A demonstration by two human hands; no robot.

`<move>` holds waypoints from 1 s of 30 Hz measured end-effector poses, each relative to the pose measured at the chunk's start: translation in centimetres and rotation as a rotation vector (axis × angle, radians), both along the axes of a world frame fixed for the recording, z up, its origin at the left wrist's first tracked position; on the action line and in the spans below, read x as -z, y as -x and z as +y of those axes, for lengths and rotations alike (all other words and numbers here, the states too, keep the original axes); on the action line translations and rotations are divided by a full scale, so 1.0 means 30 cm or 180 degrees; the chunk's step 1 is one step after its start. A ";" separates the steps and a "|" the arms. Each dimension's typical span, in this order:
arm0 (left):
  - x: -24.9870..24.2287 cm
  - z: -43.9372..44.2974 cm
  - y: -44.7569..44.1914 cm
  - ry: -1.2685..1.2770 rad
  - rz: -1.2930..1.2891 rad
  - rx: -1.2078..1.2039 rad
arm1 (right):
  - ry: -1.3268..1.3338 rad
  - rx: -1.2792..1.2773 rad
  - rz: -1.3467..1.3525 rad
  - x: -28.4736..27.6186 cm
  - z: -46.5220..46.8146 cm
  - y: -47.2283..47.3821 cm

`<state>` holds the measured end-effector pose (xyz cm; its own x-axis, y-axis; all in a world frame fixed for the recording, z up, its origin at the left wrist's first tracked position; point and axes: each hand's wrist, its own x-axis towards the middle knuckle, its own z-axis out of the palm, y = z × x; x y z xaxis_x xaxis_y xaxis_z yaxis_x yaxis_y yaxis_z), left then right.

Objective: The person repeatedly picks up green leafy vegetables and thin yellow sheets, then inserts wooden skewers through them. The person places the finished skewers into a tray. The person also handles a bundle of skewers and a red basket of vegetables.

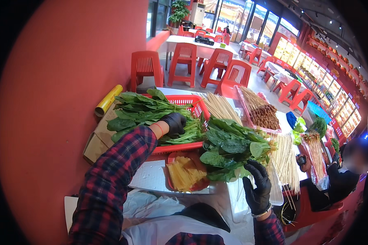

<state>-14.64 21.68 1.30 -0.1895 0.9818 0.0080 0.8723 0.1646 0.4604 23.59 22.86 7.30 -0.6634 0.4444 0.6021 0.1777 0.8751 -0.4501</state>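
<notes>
My left hand [173,124], in a black glove, reaches into a red plastic basket [168,149] and rests on the stems of leafy greens [138,105]; its fingertips are hidden, so a grip cannot be told. My right hand [258,186], also black-gloved, is raised with fingers apart and holds nothing. Just beyond it lies a pile of skewered leafy greens [230,142]. Bare bamboo skewers [283,162] lie to its right, more skewers [222,108] behind the pile. Yellow sheets of food [185,173] fill a small red tray below the basket.
A cardboard box [102,133] and a yellow roll tube [109,99] stand at left by the red wall. Skewers of brown food [263,114] lie on a far tray. Red plastic chairs [182,64] stand beyond the table. A co-worker [345,180] sits at right beside more skewers [316,156].
</notes>
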 end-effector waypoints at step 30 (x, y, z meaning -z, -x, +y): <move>-0.046 -0.060 0.045 -0.0020 -0.1266 -0.0097 | 0.0204 -0.0611 -0.0351 0.033 -0.041 0.109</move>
